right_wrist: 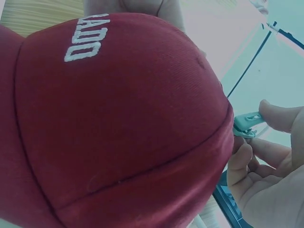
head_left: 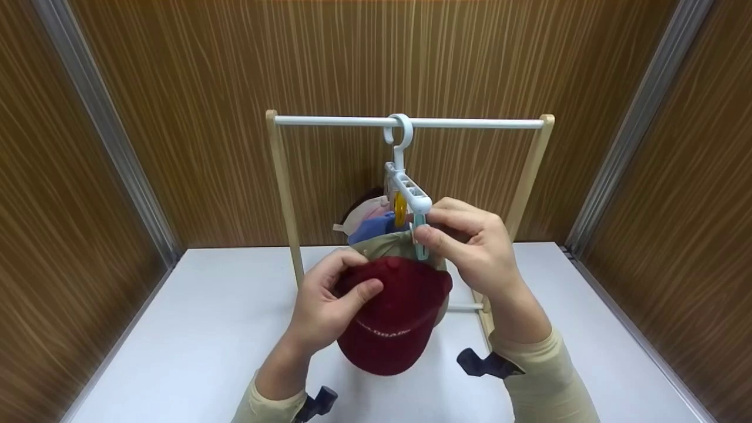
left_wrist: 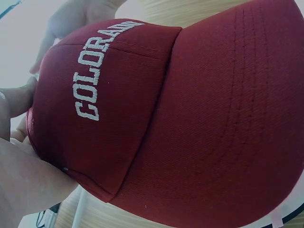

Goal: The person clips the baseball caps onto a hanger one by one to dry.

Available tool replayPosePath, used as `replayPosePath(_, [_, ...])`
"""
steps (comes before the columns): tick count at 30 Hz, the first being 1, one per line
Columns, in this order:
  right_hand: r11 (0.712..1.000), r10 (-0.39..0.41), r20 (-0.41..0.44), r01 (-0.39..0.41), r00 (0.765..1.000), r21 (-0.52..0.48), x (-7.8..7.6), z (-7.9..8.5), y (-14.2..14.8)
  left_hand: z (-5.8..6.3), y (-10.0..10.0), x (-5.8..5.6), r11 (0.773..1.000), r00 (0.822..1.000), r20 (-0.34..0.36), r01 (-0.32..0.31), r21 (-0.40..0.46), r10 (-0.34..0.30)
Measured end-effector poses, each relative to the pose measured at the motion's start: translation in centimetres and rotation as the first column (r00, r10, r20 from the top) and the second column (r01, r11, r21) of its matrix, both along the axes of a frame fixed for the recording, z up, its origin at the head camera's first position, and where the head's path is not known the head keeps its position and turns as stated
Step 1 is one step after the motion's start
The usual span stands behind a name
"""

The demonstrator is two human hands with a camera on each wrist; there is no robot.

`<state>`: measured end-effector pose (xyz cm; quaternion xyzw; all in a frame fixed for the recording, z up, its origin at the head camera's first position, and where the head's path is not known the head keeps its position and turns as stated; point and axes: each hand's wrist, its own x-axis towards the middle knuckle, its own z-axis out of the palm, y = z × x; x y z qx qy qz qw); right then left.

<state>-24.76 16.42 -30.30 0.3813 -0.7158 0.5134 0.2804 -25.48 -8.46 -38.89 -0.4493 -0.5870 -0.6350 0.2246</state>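
Observation:
My left hand (head_left: 329, 302) grips a dark red baseball cap (head_left: 399, 294) at its left side, thumb on the outside. The cap hangs brim down, and its white lettering (left_wrist: 90, 71) reads COLORADO in the left wrist view. My right hand (head_left: 479, 249) pinches a teal clip (head_left: 420, 238) at the near end of a white clip hanger (head_left: 414, 191). In the right wrist view the clip (right_wrist: 248, 122) sits right at the cap's edge, thumb on one side and fingers on the other. Part of the right hand's fingers is hidden behind the clip.
The hanger hooks over the white rail (head_left: 482, 123) of a wooden-post rack. Behind the red cap hang an olive cap (head_left: 385, 245), a blue cap (head_left: 371, 228) and a pale cap (head_left: 364, 214), near a yellow clip (head_left: 400, 208). Wood-grain walls enclose the white table (head_left: 229, 329).

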Motion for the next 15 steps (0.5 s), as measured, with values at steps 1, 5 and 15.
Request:
replayPosePath(1, [1.0,-0.002,0.005,0.002,1.0,-0.003,0.0,0.02,0.0,0.04,0.01,0.01,1.0,1.0,-0.002,0.002,0.001,-0.002])
replayPosePath(5, [1.0,0.009,0.021,-0.008,1.0,-0.022,-0.14,0.08,0.0,0.12,0.07,-0.03,1.0,1.0,-0.012,0.007,0.001,-0.007])
replayPosePath(15, [0.995,0.063,0.0,-0.063,0.998,-0.071,-0.55,0.17,-0.23,0.2,0.28,-0.15,1.0,1.0,-0.019,0.011,0.012,-0.011])
